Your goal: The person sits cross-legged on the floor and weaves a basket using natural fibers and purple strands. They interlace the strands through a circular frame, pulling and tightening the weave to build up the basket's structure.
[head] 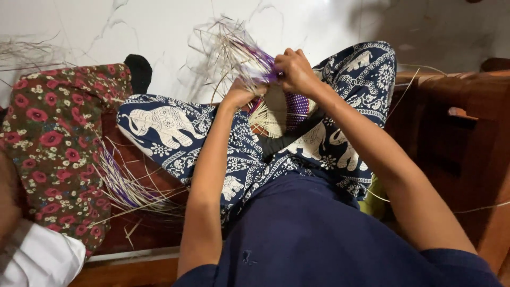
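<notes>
Head view: both hands (268,79) closed on woven straw piece (276,114).

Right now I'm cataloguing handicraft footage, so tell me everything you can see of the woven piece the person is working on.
The woven piece is a partly finished basket-like form of pale straw-coloured strips with a purple woven band. It rests between the knees, on the elephant-print trousers. Loose straw and purple ends fan upward, unwoven. The left hand grips its near edge; the right hand pinches purple strands at the top.
</notes>
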